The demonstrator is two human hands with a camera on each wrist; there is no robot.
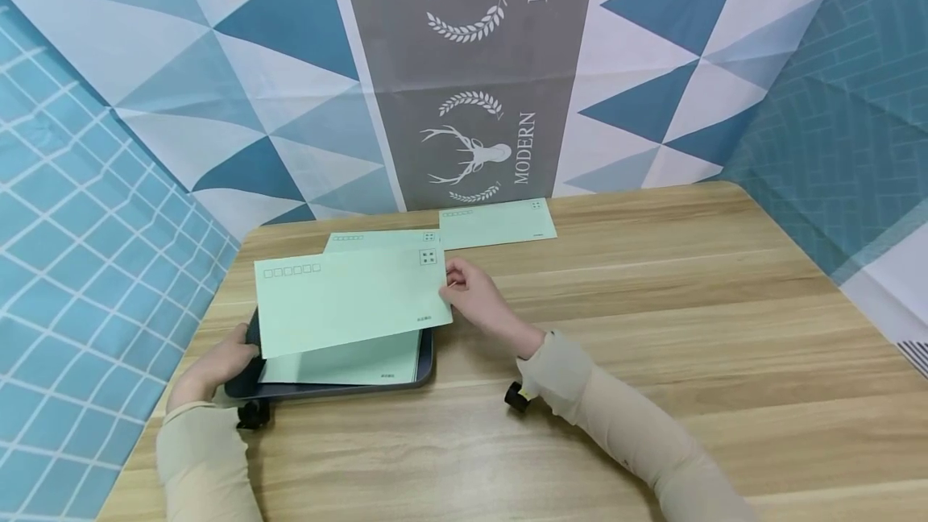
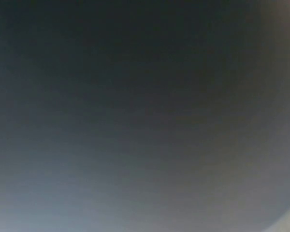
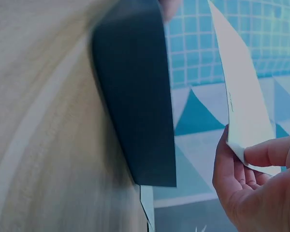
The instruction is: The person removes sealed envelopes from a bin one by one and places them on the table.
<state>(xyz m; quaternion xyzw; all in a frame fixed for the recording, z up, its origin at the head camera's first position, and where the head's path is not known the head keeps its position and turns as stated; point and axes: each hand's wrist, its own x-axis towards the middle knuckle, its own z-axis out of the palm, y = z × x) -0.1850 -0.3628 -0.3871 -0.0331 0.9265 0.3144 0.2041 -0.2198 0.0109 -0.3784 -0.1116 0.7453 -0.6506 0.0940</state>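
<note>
Two pale sleeves come nearest, with a small black device at each wrist, two in all. Beneath them spreads a wood-grained counter. Behind it hangs a cloth backdrop of blue and white triangles, its grey band carrying two deer heads, one cut by the upper edge, three leafy sprigs and the word MODERN twice, once cropped. Pale blue covering with white grid lines closes the left side; teal covering with a brick-like pattern closes the right.

One dark tray sits on the counter's left part. Four pale green envelope shapes can be counted: one raised envelope slanting above the tray, one top envelope in the tray with layered edges beneath it, too close to number, one farther envelope partly hidden behind the raised one, and one flat envelope at the counter's back edge. The right hand pinches the raised envelope's right edge between thumb and fingers. The left hand grips the tray's left side, some of its fingers hidden. The left wrist view is only dark blur.
</note>
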